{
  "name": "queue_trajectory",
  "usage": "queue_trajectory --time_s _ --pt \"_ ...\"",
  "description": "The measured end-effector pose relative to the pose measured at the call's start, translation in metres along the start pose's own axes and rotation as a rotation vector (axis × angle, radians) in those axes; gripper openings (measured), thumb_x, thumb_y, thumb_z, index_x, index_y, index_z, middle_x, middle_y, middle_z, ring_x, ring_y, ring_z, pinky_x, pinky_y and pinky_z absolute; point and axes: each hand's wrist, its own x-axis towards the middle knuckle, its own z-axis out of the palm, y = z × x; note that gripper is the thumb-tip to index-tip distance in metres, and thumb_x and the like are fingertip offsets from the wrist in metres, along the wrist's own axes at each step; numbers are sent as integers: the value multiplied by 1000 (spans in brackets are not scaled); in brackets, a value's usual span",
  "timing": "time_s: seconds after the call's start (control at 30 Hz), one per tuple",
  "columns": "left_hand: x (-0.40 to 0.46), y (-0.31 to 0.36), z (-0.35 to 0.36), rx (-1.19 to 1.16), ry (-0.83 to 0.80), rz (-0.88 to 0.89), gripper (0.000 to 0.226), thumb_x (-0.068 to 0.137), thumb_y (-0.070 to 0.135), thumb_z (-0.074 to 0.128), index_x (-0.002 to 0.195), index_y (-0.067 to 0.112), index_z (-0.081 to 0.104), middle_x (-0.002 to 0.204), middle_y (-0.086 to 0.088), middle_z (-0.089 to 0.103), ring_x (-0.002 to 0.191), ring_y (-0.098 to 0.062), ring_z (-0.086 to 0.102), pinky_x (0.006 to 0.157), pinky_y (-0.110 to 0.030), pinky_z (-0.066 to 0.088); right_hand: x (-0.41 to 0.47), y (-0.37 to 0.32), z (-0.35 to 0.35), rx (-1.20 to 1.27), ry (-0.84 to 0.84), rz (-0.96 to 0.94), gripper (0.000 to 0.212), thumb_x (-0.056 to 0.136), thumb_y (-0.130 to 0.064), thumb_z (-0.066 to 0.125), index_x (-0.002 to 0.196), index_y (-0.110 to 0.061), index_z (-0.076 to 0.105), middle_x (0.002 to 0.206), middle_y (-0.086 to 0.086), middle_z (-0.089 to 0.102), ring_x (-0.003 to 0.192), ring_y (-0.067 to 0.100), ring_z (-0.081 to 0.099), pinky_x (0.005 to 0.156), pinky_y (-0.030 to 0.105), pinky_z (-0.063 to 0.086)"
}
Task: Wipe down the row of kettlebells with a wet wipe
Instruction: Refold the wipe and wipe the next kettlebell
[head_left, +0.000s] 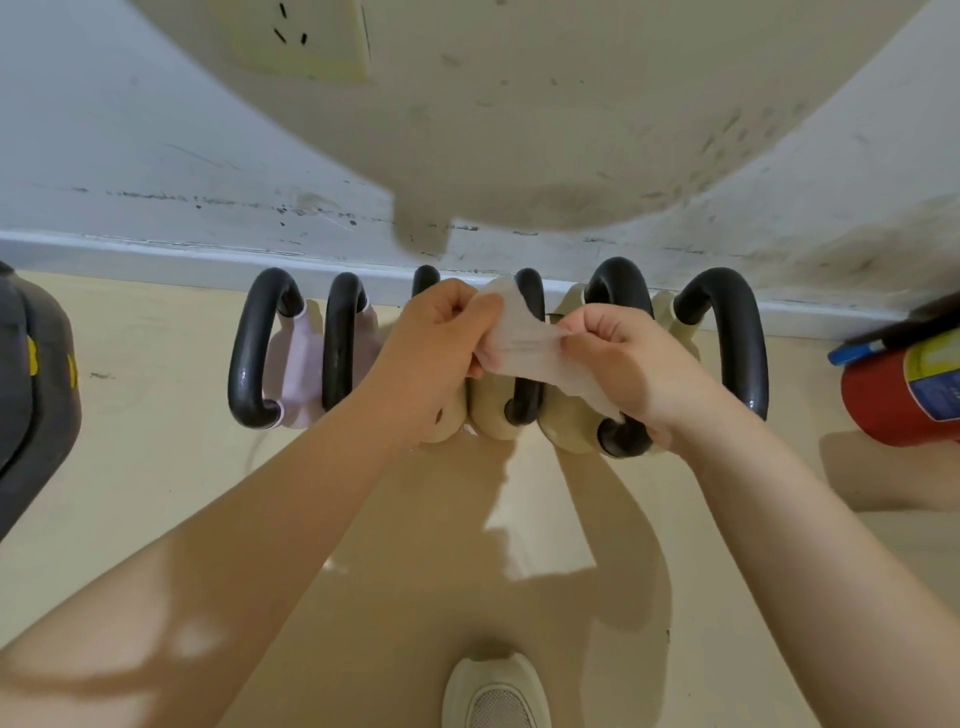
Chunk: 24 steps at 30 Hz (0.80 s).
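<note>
Hands first: your left hand (441, 338) and right hand (623, 358) each pinch the wet wipe (524, 343), stretched just above the kettlebells (291, 353) along the skirting. Pull harder and it may tear.

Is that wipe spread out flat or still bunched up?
Partly spread, not flat. The wet wipe is stretched between the left hand and right hand, each pinching an end, with creases across it and a corner hanging loose.
</note>
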Motion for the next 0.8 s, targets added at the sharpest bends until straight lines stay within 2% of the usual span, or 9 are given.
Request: queue_trajectory --time_s 0.1,0.2,0.33,0.43,0.5,0.57,0.7,0.73,0.8 --pt "11 0 6 20 32 -128 15 90 22 50 80 11 50 65 -1 46 50 -11 41 49 -20 39 9 5 -9 522 -113 178 21 96 -13 45 86 -3 60 64 8 52 54 14 49 53 22 44" --pt "14 0 14 31 -47 -188 10 91 24 47 87 15 50 61 -4 45 41 -11 33 36 -17 27 18 10 -25 704 30 285 17 92 -25 57 84 -10 60 63 -2 52 50 9 42 53 21 40" --pt "28 -9 21 247 -2 -143 23 91 34 45 100 16 55 83 1 58 76 -16 54 66 -26 41 37 7 -29 386 453 187 21 90 -33 56 79 -16 53 69 -2 50 62 15 47 57 26 41" --pt "35 -14 27 440 -86 -120 42 91 33 51 129 16 46 105 -2 63 98 -20 60 88 -33 47 54 5 -10 55 432 -41 22 92 -31 52 87 -10 59 73 -1 57 69 12 54 65 26 45" --pt "35 -16 31 395 -155 -152 43 90 27 54 131 18 45 93 -8 67 87 -28 66 80 -41 56 60 8 10 -60 279 -46 33 93 -29 48 71 -8 59 55 -7 52 53 4 48 54 20 39" --pt "35 -18 32 425 -186 -147 37 90 26 54 127 21 49 83 -8 67 76 -27 66 73 -40 58 70 16 27 14 273 1 52 95 -30 45 54 0 54 40 4 49 42 7 43 51 21 36" --pt "38 -19 30 472 -213 -117 36 90 28 53 126 23 51 83 -1 63 72 -19 62 65 -29 51 75 23 30 217 406 63 25 90 -25 46 79 -18 67 62 -5 60 68 13 59 64 25 50" --pt "40 -20 30 471 -217 -120 36 90 27 53 126 22 51 88 -4 64 77 -22 63 68 -30 51 74 22 29 151 384 68 21 91 -17 46 90 -12 66 70 -3 62 76 16 61 60 19 49" --pt "41 -19 30 465 -221 -124 36 90 26 53 126 20 52 95 -11 67 85 -28 64 70 -32 50 75 20 32 42 361 63 23 90 -6 45 95 9 62 82 21 66 85 33 62 59 28 46"
